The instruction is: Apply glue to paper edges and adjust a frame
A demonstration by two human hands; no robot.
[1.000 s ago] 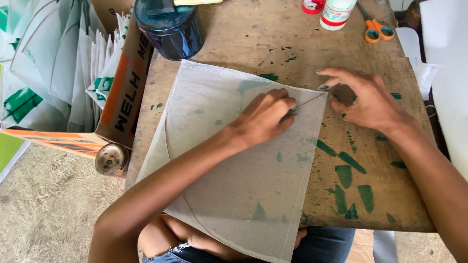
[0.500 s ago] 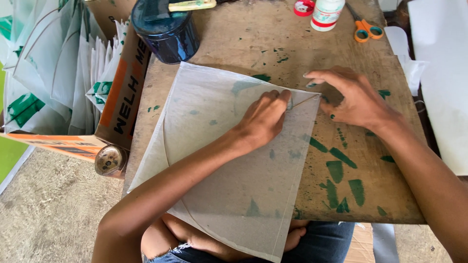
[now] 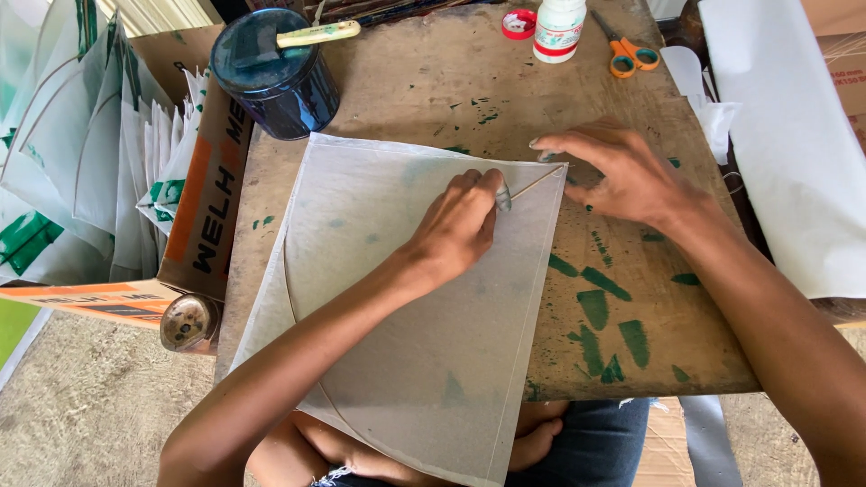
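A sheet of thin white paper (image 3: pixel 406 316) lies flat across the wooden surface (image 3: pixel 406 81), its near corner hanging off the edge over the person's lap, and a thin stick (image 3: pixel 538 181) pokes out at its far right corner. The left hand (image 3: pixel 456 225) presses down there, its grip closed with fingertips pinched on the paper around the stick's end. The right hand (image 3: pixel 622 176) rests just beside, fingers spread apart and flat on the surface, clamped on nothing. Risk here: paper this thin could tear or crease if the pinch drags sideways, and the stick could slip free. Further out sit a dark blue tin (image 3: pixel 275 72) with a brush on top, orange scissors (image 3: pixel 631 54), a small white bottle (image 3: pixel 559 27), and a cardboard box (image 3: pixel 207 198) at left.
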